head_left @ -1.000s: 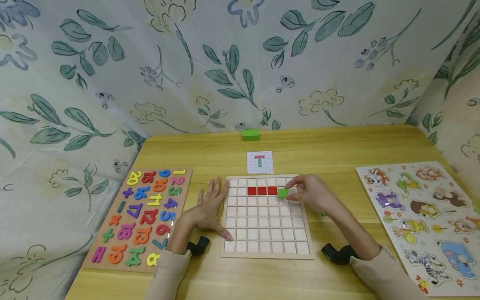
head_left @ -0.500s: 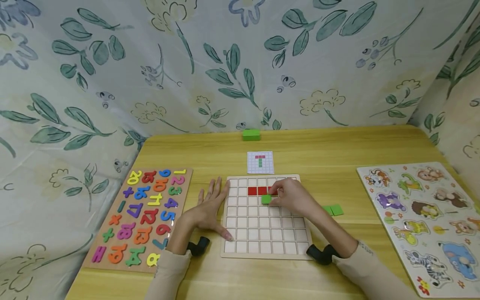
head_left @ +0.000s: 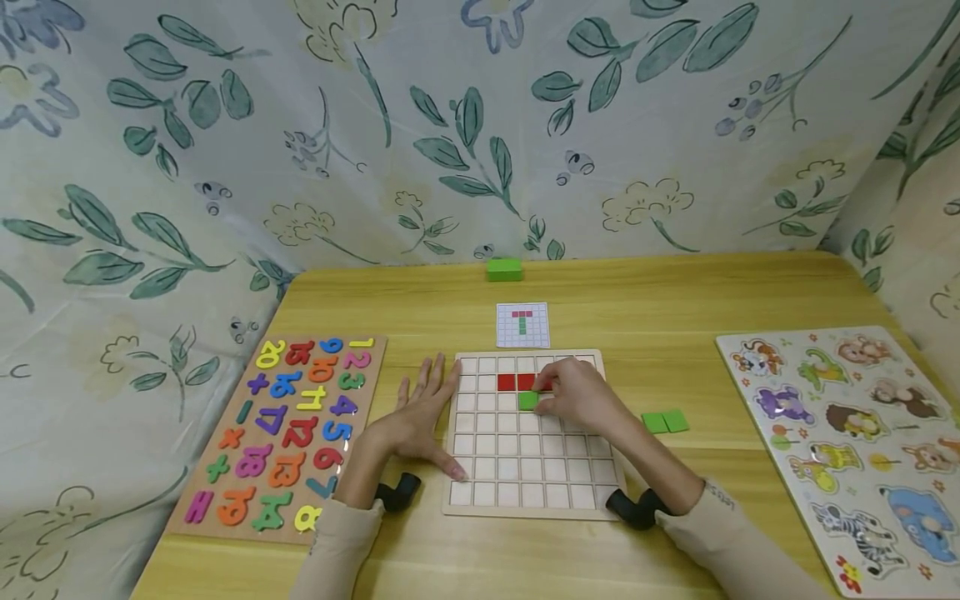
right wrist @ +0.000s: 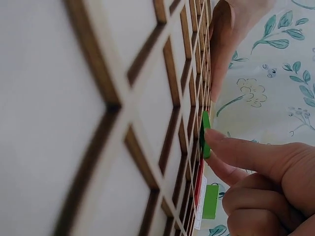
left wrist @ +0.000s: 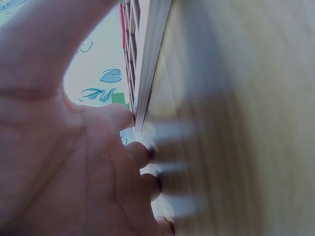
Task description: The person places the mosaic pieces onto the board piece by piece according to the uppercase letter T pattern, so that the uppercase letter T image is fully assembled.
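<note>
My right hand (head_left: 577, 396) pinches a green square tile (head_left: 528, 401) between thumb and fingertip, just below a row of red tiles (head_left: 507, 382) on the wooden grid board (head_left: 486, 471). In the right wrist view the green tile (right wrist: 205, 135) is tilted against the grid, held at its edge. My left hand (head_left: 415, 421) lies spread along the board's left side, with the thumb on its lower left edge. The left wrist view shows the palm (left wrist: 64, 162) beside the board's rim (left wrist: 150, 59), fingertips on the table. The hand partly covers the red row.
Two green tiles (head_left: 665, 421) lie right of the board. Behind it are a card with a red and green T pattern (head_left: 522, 325) and a green block (head_left: 504, 270). A number board (head_left: 281, 442) stands at left, an animal puzzle board (head_left: 847, 442) at right.
My right hand has carried the green tile leftward and down, from right of the red row to below it. The two loose green tiles have come into fuller view. My left hand has stayed put.
</note>
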